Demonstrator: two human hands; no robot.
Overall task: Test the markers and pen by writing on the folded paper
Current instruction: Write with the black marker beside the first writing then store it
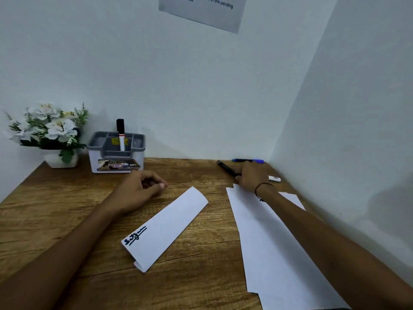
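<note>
A folded white paper (169,224) lies slantwise on the wooden table (62,211), with dark blue scribbles (135,236) at its near end. My left hand (143,184) rests on the table just beyond the paper's far end, fingers loosely curled, holding nothing. My right hand (252,175) lies at the back right, closed over a black-capped marker (225,167) that lies on the table; its white tail sticks out on the hand's right. A blue marker (248,161) lies behind it along the wall. Another black-capped marker (121,133) stands upright in a grey organizer (116,153).
Flat white sheets (268,242) lie under my right forearm along the right side. A pot of white flowers (49,128) stands at the back left beside the organizer. Walls close the table at the back and the right; a printed notice (201,10) hangs above.
</note>
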